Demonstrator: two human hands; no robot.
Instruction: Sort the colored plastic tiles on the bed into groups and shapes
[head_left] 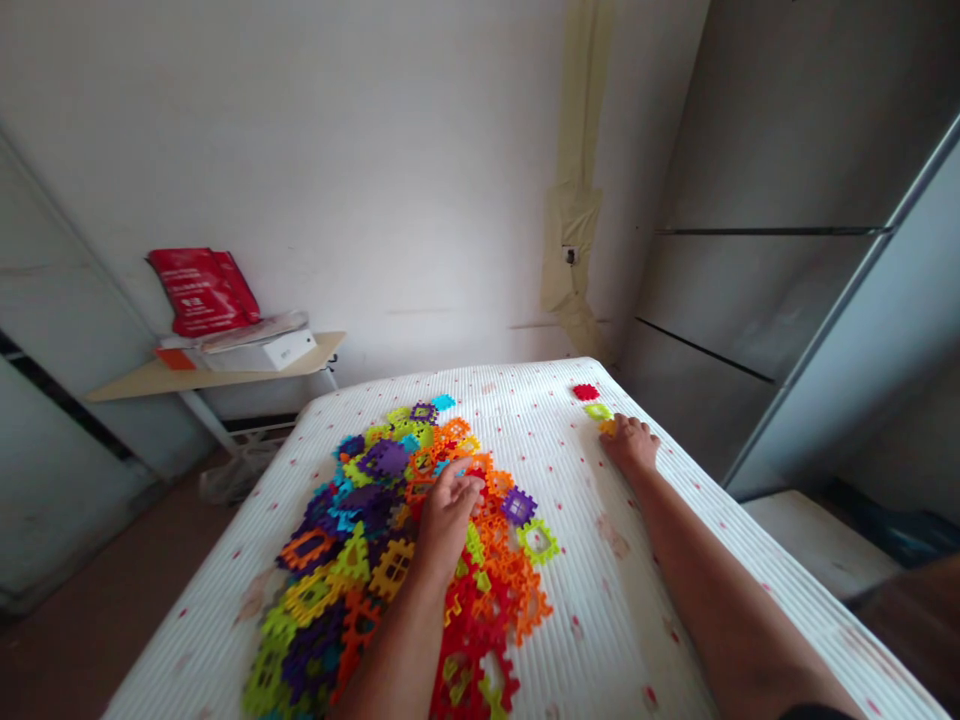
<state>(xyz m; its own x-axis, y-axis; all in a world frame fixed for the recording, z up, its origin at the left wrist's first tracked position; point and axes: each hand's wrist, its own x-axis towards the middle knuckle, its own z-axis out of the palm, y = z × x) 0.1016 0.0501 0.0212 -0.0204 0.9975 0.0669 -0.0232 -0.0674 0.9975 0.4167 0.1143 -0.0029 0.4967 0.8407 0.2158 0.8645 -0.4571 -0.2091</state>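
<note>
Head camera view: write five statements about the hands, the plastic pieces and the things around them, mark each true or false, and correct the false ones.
1. The left hand is over the heap of plastic pieces. True.

2. The right hand is at a purple piece. False: its fingers are at a yellow piece.

3. A red piece lies farther from the person than the lime-green piece near the right hand. True.

4. The heap is all one colour. False: it mixes orange, purple, red, yellow, green and blue.

5. The red packages lie on the floor. False: they are up at the side table, by a white box.
</note>
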